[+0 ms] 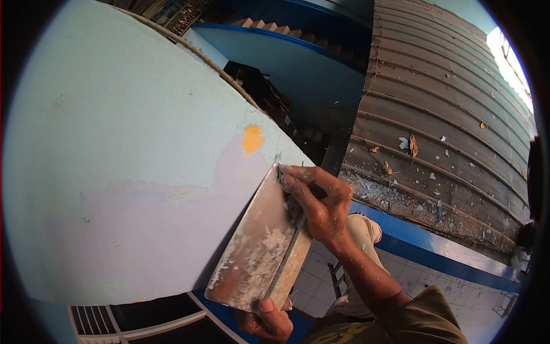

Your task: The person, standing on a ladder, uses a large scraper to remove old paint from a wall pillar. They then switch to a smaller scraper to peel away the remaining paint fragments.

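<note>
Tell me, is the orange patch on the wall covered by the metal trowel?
No, the orange patch lies bare on the wall, above the trowel.

left hand (268,322): fingers running off bottom edge | trowel (260,246): handle lying hidden behind blade and right hand (321,206)

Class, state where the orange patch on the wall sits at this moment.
In the head view, the orange patch sits on the pale blue wall, near its right edge, just above the upper tip of the trowel held in both hands.
</note>
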